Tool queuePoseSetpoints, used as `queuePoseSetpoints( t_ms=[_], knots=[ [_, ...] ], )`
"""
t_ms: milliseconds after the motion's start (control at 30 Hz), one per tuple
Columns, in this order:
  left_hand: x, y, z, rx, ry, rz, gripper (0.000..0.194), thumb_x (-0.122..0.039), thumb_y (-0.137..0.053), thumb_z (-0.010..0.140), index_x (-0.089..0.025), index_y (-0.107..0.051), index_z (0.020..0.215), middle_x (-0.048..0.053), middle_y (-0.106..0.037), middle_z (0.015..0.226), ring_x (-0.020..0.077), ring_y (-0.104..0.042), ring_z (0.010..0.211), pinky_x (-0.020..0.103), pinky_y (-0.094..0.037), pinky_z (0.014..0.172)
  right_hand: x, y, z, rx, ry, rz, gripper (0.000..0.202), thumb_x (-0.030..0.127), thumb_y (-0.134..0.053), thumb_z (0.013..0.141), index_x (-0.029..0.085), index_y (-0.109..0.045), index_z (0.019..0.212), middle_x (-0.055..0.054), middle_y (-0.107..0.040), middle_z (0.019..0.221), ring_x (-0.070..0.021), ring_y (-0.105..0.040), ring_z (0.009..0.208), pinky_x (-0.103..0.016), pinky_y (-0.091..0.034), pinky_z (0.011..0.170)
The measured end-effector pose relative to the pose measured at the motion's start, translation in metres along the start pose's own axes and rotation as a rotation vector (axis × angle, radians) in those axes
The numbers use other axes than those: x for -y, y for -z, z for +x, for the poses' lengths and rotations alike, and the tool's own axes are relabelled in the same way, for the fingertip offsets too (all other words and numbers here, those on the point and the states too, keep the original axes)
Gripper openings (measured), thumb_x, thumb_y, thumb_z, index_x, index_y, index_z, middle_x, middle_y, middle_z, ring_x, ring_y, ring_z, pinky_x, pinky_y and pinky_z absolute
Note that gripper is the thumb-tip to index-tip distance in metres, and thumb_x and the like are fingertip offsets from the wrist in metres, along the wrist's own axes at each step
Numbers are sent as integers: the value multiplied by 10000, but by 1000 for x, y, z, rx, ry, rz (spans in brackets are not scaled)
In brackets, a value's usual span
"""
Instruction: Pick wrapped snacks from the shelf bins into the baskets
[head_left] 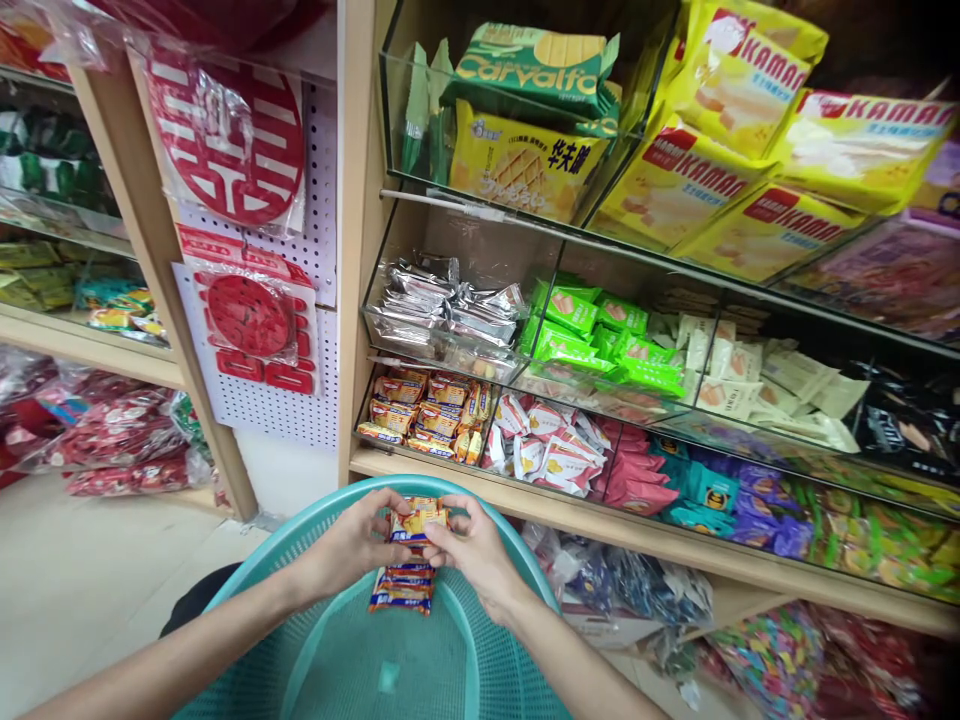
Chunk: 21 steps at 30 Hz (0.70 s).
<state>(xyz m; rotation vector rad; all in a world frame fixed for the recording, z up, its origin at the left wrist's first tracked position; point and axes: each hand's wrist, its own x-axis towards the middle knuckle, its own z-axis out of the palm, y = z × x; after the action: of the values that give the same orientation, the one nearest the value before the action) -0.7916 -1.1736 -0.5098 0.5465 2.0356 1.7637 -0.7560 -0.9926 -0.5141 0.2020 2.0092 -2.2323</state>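
Over the far part of a teal plastic basket (315, 550), my left hand (352, 535) and my right hand (480, 555) hold a small orange and yellow snack packet (420, 520) between them. The fingers of both hands are closed at its two sides. Just below it, several like packets with blue and orange wrappers (401, 600) lie in a row in the basket. My fingers partly hide where the held packet and the row meet. Similar orange packets (435, 405) fill the shelf compartment straight ahead.
Clear-fronted shelf bins hold silver packets (450, 305), green packets (600, 335), white packets (551, 445) and large yellow bags (739, 80). A wooden shelf edge (675, 540) runs close behind the basket. Red paper decorations (251, 315) hang on a pegboard at left.
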Motion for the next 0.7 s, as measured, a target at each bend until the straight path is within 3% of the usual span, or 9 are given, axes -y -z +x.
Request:
queuePoseSetpoints(
  t_ms=[167,333,467,567,700],
  knots=[
    [-5,10,21,-89,-74,157,316,-358,-659,695,-192,-522,927,20,-608,889,175,-580,773,299,-501,663,6,-2,21,-48,153,-227,610,488,-718,625,192,-471,1098,-14,-609,869,-153,-624,596,-309,-502,566],
    [-3,18,35,-142,-197,386,285,-381,-634,733,-194,-603,946,46,-641,968,194,-578,814,312,-498,710,13,8,32,-105,316,-614,384,377,-708,674,208,-617,1007,0,-638,773,-181,-579,723,-309,-432,681],
    [10,21,41,-185,-249,560,251,-356,-611,773,-203,-635,971,53,-673,976,228,-601,910,366,-471,853,12,11,35,-120,355,-822,297,412,-632,758,203,-660,967,6,-603,666,-168,-529,641,-289,-359,620],
    [16,23,42,-204,-283,651,238,-348,-593,798,-216,-652,988,72,-643,1101,257,-577,1044,400,-441,932,10,10,36,-116,382,-911,297,439,-581,802,203,-657,965,4,-595,664,-163,-521,632,-281,-337,602],
    [20,22,40,-207,-333,709,208,-336,-575,826,-210,-653,973,74,-616,1080,245,-577,1039,374,-455,916,11,10,34,-111,429,-989,285,437,-555,832,203,-645,967,-19,-625,759,-179,-554,716,-283,-353,646]
  ],
)
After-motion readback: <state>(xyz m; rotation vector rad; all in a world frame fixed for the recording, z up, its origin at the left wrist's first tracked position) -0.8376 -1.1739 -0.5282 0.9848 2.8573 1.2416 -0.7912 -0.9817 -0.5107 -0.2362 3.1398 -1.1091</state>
